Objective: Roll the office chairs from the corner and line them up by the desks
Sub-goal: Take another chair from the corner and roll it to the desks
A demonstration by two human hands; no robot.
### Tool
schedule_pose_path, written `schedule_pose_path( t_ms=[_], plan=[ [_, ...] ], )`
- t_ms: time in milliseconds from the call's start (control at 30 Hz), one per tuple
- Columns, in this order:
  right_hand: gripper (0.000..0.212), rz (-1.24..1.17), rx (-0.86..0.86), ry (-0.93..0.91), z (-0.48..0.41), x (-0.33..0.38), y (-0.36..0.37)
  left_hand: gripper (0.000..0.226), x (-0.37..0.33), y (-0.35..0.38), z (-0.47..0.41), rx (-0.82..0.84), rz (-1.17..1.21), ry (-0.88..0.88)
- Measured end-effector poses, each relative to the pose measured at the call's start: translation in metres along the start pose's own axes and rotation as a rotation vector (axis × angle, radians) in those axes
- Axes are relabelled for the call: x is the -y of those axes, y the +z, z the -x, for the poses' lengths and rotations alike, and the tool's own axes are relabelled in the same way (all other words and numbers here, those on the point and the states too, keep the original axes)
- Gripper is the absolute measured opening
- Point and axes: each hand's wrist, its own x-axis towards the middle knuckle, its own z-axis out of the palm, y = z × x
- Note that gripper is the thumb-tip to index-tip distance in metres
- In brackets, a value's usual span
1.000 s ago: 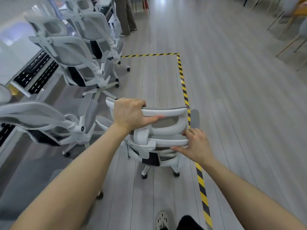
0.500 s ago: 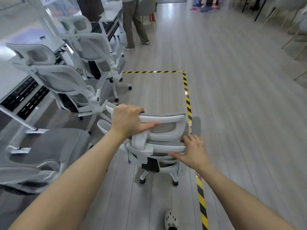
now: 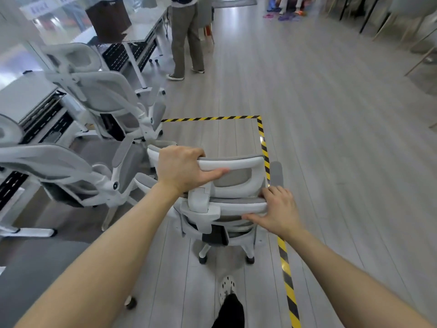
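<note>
A white office chair (image 3: 233,185) with grey mesh stands in front of me, its back toward me. My left hand (image 3: 183,170) grips the top bar of its headrest, fingers curled over the far side and thumb along the front. My right hand (image 3: 277,210) holds the right end of the backrest's upper edge, fingers over the top and thumb underneath. Two more white chairs, the near chair (image 3: 59,174) and the farther chair (image 3: 104,98), stand on the left by the white desks (image 3: 26,100).
Yellow-black floor tape (image 3: 262,143) marks a corner just right of my chair and runs back past my foot (image 3: 227,290). A person (image 3: 186,39) stands ahead by a further desk (image 3: 139,31) carrying a brown box (image 3: 108,20). Wooden-legged chairs (image 3: 416,36) sit far right.
I have rolled the chair forward along the tape. The chairs on the left have slid back past me, and the standing person and far desk have come into view. Both hands kept their hold.
</note>
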Motion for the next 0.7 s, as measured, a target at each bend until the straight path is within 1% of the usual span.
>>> schedule_pose_path(
  t_ms=[167, 300, 400, 533, 600, 700],
  plan=[
    [0.092, 0.009, 0.083, 0.058, -0.118, -0.024, 0.006, 0.098, 0.030, 0.056, -0.100, 0.031, -0.011, 0.003],
    [0.091, 0.000, 0.123, 0.062, -0.205, -0.048, 0.011, 0.097, 0.052, 0.101, -0.171, 0.042, -0.018, -0.010],
    [0.088, -0.002, 0.107, 0.045, -0.265, -0.068, 0.019, 0.094, 0.066, 0.135, -0.222, 0.014, 0.005, -0.014],
    [0.085, 0.021, 0.084, 0.013, -0.343, -0.095, 0.034, 0.086, 0.086, 0.175, -0.285, -0.046, 0.035, -0.023],
    [0.083, 0.020, 0.062, 0.008, -0.379, -0.107, 0.039, 0.085, 0.094, 0.193, -0.316, -0.032, 0.029, -0.041],
    [0.082, 0.013, 0.075, 0.007, -0.432, -0.121, 0.041, 0.085, 0.106, 0.218, -0.361, -0.012, 0.022, -0.063]
  ],
)
